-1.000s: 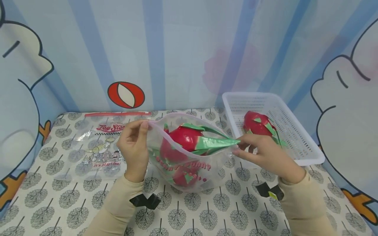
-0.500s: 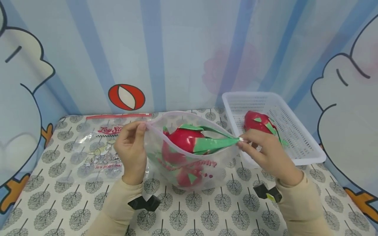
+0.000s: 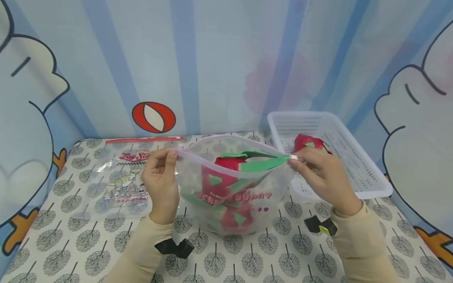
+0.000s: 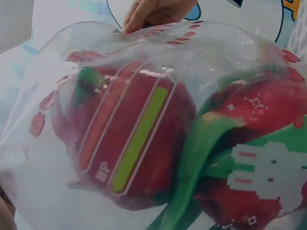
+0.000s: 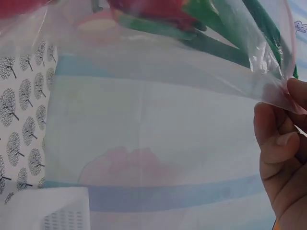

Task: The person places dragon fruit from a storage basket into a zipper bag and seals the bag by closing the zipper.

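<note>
A clear zip bag (image 3: 198,184) with pink lettering and a pink-edged mouth hangs between both hands, its mouth gaping. Inside it are red dragon fruits with green leaves; the upper dragon fruit (image 3: 216,179) has long leaves reaching toward the right end of the mouth, and a lower dragon fruit (image 3: 237,218) shows through the plastic. My left hand (image 3: 162,186) pinches the mouth's left corner between thumb and fingers. At the right corner, my right hand (image 3: 323,177) pinches the bag beside a small white zip slider (image 3: 293,157). The left wrist view shows the fruits through printed plastic.
A white plastic basket (image 3: 368,173) stands at the back right, holding another dragon fruit (image 3: 306,142) partly hidden by my right hand. A second clear bag (image 3: 116,188) with a red top strip lies flat on the left of the tree-patterned tablecloth (image 3: 85,239).
The right hand has risen slightly and shifted right, with the white slider now visible at its fingertips. The bag's mouth is stretched straighter, and the upper dragon fruit sits lower in it.
</note>
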Demonstrator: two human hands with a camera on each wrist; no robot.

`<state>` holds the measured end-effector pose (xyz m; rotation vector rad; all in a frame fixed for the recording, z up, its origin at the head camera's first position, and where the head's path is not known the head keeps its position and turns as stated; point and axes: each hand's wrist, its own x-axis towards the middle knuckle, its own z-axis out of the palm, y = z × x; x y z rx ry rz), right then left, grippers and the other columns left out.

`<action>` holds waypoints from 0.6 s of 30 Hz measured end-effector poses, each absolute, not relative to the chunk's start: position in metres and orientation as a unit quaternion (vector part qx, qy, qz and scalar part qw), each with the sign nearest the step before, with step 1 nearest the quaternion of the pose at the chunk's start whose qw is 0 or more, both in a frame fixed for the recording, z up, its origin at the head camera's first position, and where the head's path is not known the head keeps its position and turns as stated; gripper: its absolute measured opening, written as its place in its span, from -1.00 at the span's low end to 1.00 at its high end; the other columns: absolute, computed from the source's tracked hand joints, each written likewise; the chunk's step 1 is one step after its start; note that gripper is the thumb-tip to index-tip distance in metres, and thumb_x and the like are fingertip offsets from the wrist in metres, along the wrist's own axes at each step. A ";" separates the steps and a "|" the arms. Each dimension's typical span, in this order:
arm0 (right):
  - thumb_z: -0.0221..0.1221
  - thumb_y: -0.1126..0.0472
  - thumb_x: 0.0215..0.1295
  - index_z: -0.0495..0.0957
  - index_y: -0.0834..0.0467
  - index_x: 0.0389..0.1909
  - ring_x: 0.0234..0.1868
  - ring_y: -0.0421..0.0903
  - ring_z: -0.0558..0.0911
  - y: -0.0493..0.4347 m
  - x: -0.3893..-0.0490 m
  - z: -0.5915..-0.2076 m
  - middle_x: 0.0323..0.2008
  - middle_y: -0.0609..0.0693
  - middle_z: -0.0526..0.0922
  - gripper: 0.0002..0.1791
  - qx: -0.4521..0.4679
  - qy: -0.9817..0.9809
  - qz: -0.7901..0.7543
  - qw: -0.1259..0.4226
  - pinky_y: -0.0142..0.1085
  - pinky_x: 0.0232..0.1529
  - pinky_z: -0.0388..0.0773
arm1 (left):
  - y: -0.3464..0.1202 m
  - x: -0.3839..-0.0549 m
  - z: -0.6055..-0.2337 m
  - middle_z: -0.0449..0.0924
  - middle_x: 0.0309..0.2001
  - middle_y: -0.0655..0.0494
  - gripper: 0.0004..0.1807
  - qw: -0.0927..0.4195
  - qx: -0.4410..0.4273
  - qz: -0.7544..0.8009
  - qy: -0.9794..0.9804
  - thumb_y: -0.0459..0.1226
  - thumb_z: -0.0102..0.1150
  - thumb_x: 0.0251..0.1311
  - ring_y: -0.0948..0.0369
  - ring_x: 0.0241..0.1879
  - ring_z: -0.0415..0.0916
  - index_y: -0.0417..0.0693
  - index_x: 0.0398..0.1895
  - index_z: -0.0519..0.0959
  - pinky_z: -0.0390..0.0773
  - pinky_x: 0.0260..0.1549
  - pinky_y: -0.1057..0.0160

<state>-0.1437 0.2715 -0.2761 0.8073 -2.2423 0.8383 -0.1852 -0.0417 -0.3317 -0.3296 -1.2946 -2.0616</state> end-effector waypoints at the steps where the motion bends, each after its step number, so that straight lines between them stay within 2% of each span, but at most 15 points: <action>1: 0.23 0.50 0.05 0.64 0.20 -0.40 -0.46 -0.41 0.44 0.271 -0.144 -0.275 -0.46 -0.02 0.62 -0.84 0.302 -0.845 0.320 0.305 -0.62 -0.40 0.41 | -0.041 -0.185 -0.332 0.62 -0.39 0.26 -0.89 0.333 -0.127 -0.790 -0.499 -0.45 0.13 0.26 0.34 -0.36 0.56 -0.13 -0.32 0.63 0.53 -0.24 0.37; 4: 0.21 0.42 0.17 0.63 0.26 -0.41 -0.44 -0.43 0.44 0.268 -0.145 -0.273 -0.45 0.02 0.63 -0.95 0.292 -0.832 0.342 0.326 -0.64 -0.41 0.42 | -0.041 -0.184 -0.332 0.62 -0.38 0.27 -0.93 0.342 -0.126 -0.782 -0.505 -0.42 0.15 0.26 0.34 -0.35 0.57 -0.16 -0.31 0.63 0.54 -0.23 0.37; 7: 0.20 0.31 0.28 0.62 0.30 -0.43 -0.42 -0.42 0.43 0.267 -0.146 -0.270 -0.43 0.09 0.64 -0.86 0.286 -0.815 0.366 0.347 -0.64 -0.42 0.42 | -0.039 -0.182 -0.331 0.64 -0.36 0.23 -0.93 0.354 -0.131 -0.781 -0.498 -0.41 0.17 0.25 0.32 -0.33 0.58 -0.26 -0.31 0.62 0.55 -0.21 0.36; 10: 0.22 0.33 0.24 0.63 0.28 -0.43 -0.44 -0.42 0.43 0.267 -0.148 -0.268 -0.43 0.10 0.66 -0.90 0.276 -0.823 0.356 0.345 -0.64 -0.45 0.41 | -0.038 -0.181 -0.330 0.63 -0.36 0.23 -0.94 0.348 -0.133 -0.782 -0.499 -0.43 0.14 0.26 0.31 -0.32 0.57 -0.24 -0.30 0.61 0.54 -0.19 0.35; 12: 0.24 0.40 0.18 0.64 0.25 -0.41 -0.44 -0.40 0.46 0.270 -0.150 -0.271 -0.42 0.07 0.66 -0.97 0.275 -0.844 0.332 0.319 -0.63 -0.44 0.44 | -0.039 -0.182 -0.333 0.62 -0.36 0.23 -0.92 0.330 -0.131 -0.782 -0.513 -0.44 0.11 0.28 0.30 -0.31 0.56 -0.19 -0.28 0.61 0.52 -0.17 0.34; 15: 0.27 0.44 0.10 0.66 0.21 -0.37 -0.42 -0.38 0.50 0.275 -0.152 -0.277 -0.40 0.01 0.67 -0.90 0.270 -0.876 0.283 0.284 -0.63 -0.40 0.47 | -0.042 -0.186 -0.338 0.60 -0.36 0.28 -0.89 0.307 -0.126 -0.767 -0.549 -0.42 0.08 0.31 0.33 -0.29 0.55 -0.08 -0.26 0.60 0.50 -0.15 0.35; 18: 0.28 0.45 0.09 0.66 0.21 -0.38 -0.40 -0.36 0.51 0.278 -0.154 -0.281 -0.40 0.00 0.67 -0.90 0.265 -0.881 0.269 0.283 -0.64 -0.38 0.48 | -0.043 -0.187 -0.341 0.60 -0.37 0.29 -0.91 0.305 -0.130 -0.757 -0.563 -0.40 0.10 0.30 0.34 -0.30 0.56 -0.10 -0.26 0.60 0.51 -0.16 0.37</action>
